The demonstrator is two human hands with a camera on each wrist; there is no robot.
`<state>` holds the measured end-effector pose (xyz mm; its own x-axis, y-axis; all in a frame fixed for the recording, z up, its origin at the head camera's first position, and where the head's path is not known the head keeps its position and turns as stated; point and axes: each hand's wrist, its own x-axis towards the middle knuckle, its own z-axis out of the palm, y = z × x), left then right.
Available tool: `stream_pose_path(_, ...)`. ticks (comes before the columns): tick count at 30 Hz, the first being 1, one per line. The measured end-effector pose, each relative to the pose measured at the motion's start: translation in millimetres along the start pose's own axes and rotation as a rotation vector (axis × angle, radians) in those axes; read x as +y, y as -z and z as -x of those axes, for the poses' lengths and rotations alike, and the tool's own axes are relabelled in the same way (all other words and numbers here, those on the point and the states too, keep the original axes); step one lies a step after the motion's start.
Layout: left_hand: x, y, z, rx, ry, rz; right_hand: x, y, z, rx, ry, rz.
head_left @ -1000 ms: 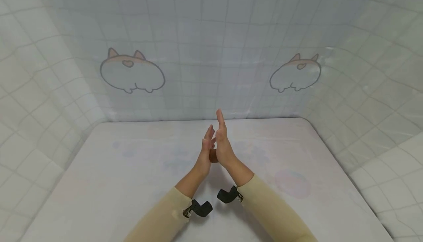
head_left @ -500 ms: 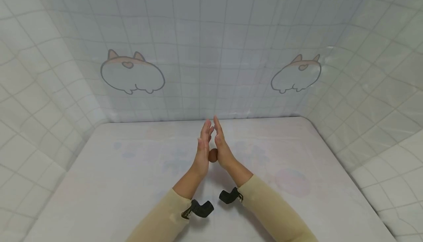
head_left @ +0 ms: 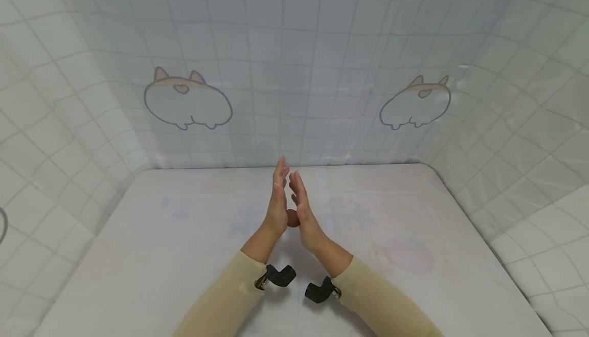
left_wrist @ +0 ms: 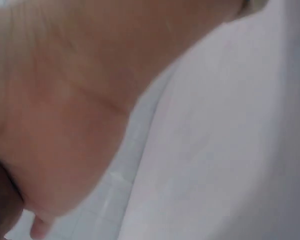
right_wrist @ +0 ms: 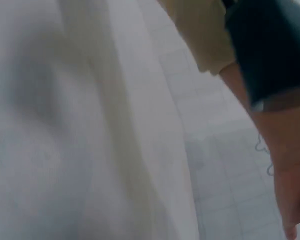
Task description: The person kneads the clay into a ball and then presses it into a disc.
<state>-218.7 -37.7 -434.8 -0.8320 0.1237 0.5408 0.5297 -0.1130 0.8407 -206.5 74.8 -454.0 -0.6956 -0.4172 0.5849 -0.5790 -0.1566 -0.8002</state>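
Note:
In the head view, a small brown ball (head_left: 292,218) of unclear material sits between the two palms, above the table. My left hand (head_left: 277,201) presses it from the left with straight fingers pointing forward and up. From the right my right hand (head_left: 306,217) presses against it, its fingers also straight and set a little farther back than the left ones. The fingertips of the two hands stand slightly apart. Only part of the brown ball (left_wrist: 2,200) shows at the left wrist view's lower left edge, beside a large close-up of a palm heel.
A white table cover (head_left: 161,260) with faint pastel prints lies beneath the hands. Grid-patterned sheets enclose it behind (head_left: 299,96) and at both sides. Black camera mounts (head_left: 281,275) sit on both cream sleeves (head_left: 221,296), close to each other.
My left hand has slid forward and my right hand has drawn back, palms rubbing past each other. The brown ball stays between them, shifted slightly left.

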Motion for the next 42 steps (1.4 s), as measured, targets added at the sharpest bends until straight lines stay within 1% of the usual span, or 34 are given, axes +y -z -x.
stream_pose_path(3, -0.3, 1.9, 0.8, -0.026, 0.065, -0.033, -4.2, -2.0, 1.0, 0.022, 0.05, 0.028)
stream_pose_path(6, -1.4, 2.5, 3.3, -0.06, 0.127, -0.076, -8.1, -2.1, 0.3, 0.066, 0.101, 0.057)
stream_pose_path(10, -8.7, 1.7, 9.1, -0.12, 0.227, -0.134, -14.2, 0.6, -4.3, 0.102, 0.146, 0.099)
stream_pose_path(11, -10.7, 1.2, 11.2, -0.138, 0.26, -0.139, -15.8, 1.6, -6.3, 0.103, 0.147, 0.114)
stream_pose_path(13, -14.4, 0.0, 15.2, -0.174, 0.303, -0.142, -17.9, 4.0, -10.7, 0.1, 0.135, 0.147)
stream_pose_path(15, -15.8, -1.4, 19.4, -0.197, 0.313, -0.144, -18.2, 7.2, -15.0, 0.095, 0.107, 0.184)
stream_pose_path(19, -14.7, -3.0, 26.3, -0.215, 0.281, -0.107, -12.6, 14.5, -20.7, 0.108, 0.031, 0.241)
stream_pose_path(23, -11.9, -4.6, 29.1, -0.24, 0.24, -0.009, -3.3, 21.1, -23.6, 0.133, -0.041, 0.271)
stream_pose_path(25, -9.2, -5.4, 28.8, -0.243, 0.205, 0.047, 1.5, 23.5, -24.2, 0.135, -0.078, 0.274)
stream_pose_path(27, -5.5, -6.1, 28.0, -0.231, 0.163, 0.087, 6.9, 25.0, -23.5, 0.124, -0.119, 0.264)
stream_pose_path(30, 1.2, -6.4, 26.7, -0.204, 0.111, 0.135, 12.2, 25.3, -21.5, 0.097, -0.157, 0.213)
stream_pose_path(32, 5.0, -6.3, 26.1, -0.183, 0.085, 0.129, 14.4, 24.7, -19.2, 0.075, -0.174, 0.192)
stream_pose_path(34, 7.9, -5.7, 25.7, -0.16, 0.075, 0.116, 15.0, 23.3, -16.9, 0.048, -0.188, 0.185)
stream_pose_path(38, 9.0, -3.8, 23.6, -0.105, 0.041, 0.086, 14.1, 18.8, -12.4, 0.002, -0.233, 0.209)
stream_pose_path(39, 8.9, -3.3, 22.8, -0.093, 0.033, 0.083, 13.8, 17.4, -11.1, -0.009, -0.248, 0.198)
stream_pose_path(42, 8.8, -1.8, 19.3, -0.06, 0.007, 0.073, 12.9, 12.6, -6.6, -0.031, -0.248, 0.174)
